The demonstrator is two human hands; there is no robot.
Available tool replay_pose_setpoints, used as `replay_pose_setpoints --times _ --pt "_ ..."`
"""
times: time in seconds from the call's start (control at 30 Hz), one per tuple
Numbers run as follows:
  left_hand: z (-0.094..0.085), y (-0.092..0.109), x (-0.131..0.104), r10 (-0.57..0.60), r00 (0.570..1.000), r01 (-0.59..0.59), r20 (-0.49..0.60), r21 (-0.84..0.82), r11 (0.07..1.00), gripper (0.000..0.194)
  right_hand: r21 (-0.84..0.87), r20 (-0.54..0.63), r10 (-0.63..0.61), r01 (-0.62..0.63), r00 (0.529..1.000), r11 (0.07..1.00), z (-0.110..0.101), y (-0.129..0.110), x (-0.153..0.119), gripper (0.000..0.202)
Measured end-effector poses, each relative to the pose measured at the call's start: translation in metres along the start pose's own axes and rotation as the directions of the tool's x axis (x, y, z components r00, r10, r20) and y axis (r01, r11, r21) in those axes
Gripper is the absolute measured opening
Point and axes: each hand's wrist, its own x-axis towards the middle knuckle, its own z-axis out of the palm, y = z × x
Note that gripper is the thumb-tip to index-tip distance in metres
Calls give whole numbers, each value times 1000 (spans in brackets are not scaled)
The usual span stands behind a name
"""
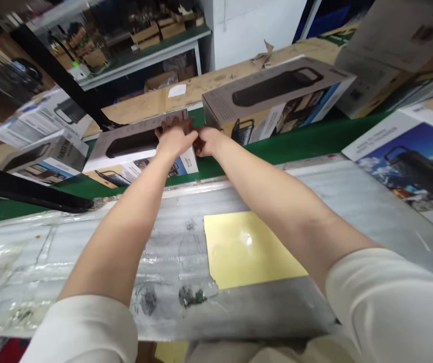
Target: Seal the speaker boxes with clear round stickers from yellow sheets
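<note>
Left grip (pixel 174 138) spread atop box (pixel 135 143); right grip (pixel 209 140) curled beside box end, hold unclear.

Worktop (pixel 167 267) under wrinkled clear wrap, dark smudges; 1 yellow sheet (pixel 242 252) flat on it, 1 large picture-printed carton (pixel 409 171) at right. Green strip (pixel 288 144) behind, bearing row of 3 printed boxes: left box (pixel 46 156), middle box (pixel 121 151), right box (pixel 272 96). Tan ledge (pixel 216 80) beyond: 1 white paper scrap (pixel 177 91).
</note>
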Motion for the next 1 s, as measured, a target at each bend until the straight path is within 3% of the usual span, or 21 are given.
replay_pose_setpoints --times 0.13,0.23,0.27,0.33,0.37,0.43,0.53,0.6,0.67,0.73,0.83,0.9,1.0 --pt "-7 -2 -3 23 998 -22 58 -19 1000 49 -171 -53 4 -12 999 985 -19 17 -52 31" --pt "-9 -3 -5 44 998 -43 46 -10 999 38 -361 -9 -200 183 980 915 -46 50 -117 25" --pt "-8 -4 -3 48 998 -48 31 -14 999 34 -496 123 -327 343 937 797 -54 65 -139 20" --pt "-7 -9 1 59 998 -59 8 -42 997 29 -628 411 -408 578 815 521 -65 96 -181 13" --pt "-7 -13 4 66 998 -66 -7 -58 996 27 -646 498 -409 642 764 413 -67 112 -198 11" --pt "-8 -20 6 93 991 -98 -101 -52 994 23 -671 564 -426 693 707 263 -65 141 -221 15" --pt "-12 -23 -10 202 925 -202 -321 35 979 17 -717 553 -469 680 689 153 -54 171 -231 14" --pt "-11 -17 -40 300 885 -311 -356 28 950 18 -746 535 -479 655 695 118 -48 182 -227 10" --pt "-3 -8 -84 391 884 -428 -255 -108 898 19 -772 524 -476 630 707 87 -44 187 -222 13" --pt "14 -2 -131 488 871 -478 -57 -328 815 17 -795 516 -467 604 719 52 -42 190 -221 17" --pt "45 -1 -185 526 830 -369 186 -524 768 17 -816 505 -457 577 732 22 -40 192 -226 23" --pt "61 -4 -202 478 854 -304 207 -547 780 18 -819 501 -453 573 737 27 -38 193 -230 25" --pt "72 -9 -206 455 871 -289 187 -554 781 18 -825 479 -472 564 740 47 -38 195 -233 23"
